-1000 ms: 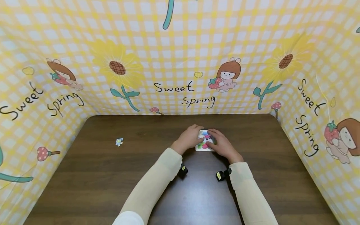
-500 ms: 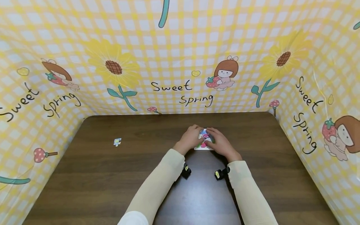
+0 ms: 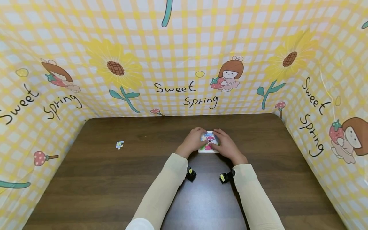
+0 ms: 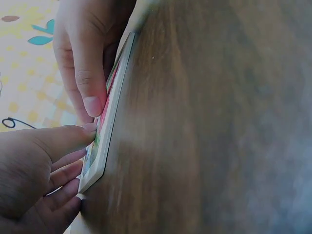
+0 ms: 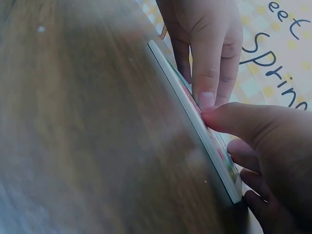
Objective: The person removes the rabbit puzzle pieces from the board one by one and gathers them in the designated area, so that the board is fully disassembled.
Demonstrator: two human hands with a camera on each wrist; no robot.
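A small square jigsaw puzzle (image 3: 210, 139) with a white border and a pink cartoon animal lies on the brown table. My left hand (image 3: 193, 142) holds it along the left side, thumb on the picture and fingers at the edge. From the right side my right hand (image 3: 227, 145) grips it the same way. Both thumbs meet near the middle of the picture, tips close together. In the left wrist view the puzzle (image 4: 111, 112) appears edge-on as a thin board, and its far side is partly hidden by fingers. The right wrist view has the board's pale edge (image 5: 187, 109) low over the wood.
One loose blue and yellow jigsaw piece (image 3: 119, 145) lies on the left part of the table (image 3: 115, 179). A yellow checked cloth (image 3: 184, 48) with printed flowers and lettering walls off the back and both sides.
The head view has shifted slightly. Both hands stay around the puzzle, with the thumbs moving only a little over its picture. The loose piece lies where it was.
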